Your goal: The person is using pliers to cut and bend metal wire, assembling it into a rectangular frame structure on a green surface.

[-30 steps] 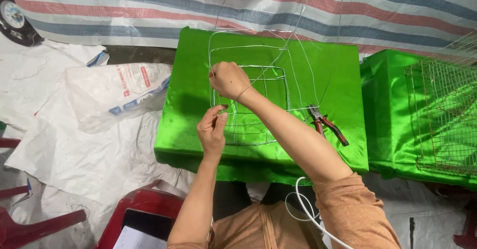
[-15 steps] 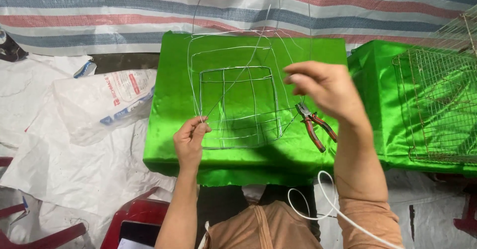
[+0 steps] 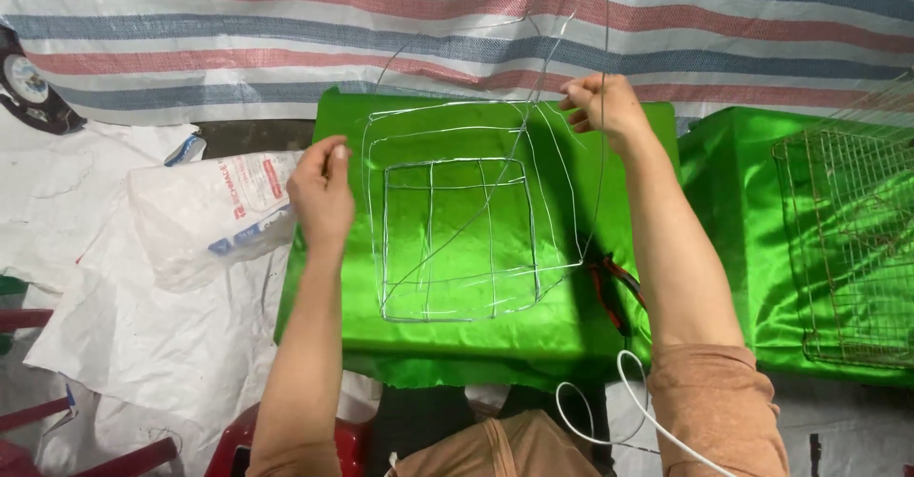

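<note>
— What hangs behind the green-draped table?

— A woven tarp striped red, blue and white, running the whole width behind it.

— And left of that table?

— White woven sacking spread over the floor, with a clear plastic bag lying on it just beside the table's edge. Red plastic chairs stand at the near left corner.

— To the right?

— A second green-covered surface, close beside the table. Light is even and bright, glossy on the green cloth.

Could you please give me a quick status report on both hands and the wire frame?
Left hand at wire frame's left edge, grip unclear. Right hand pinching wire strand above far corner. Pliers partly hidden under right forearm.
</note>
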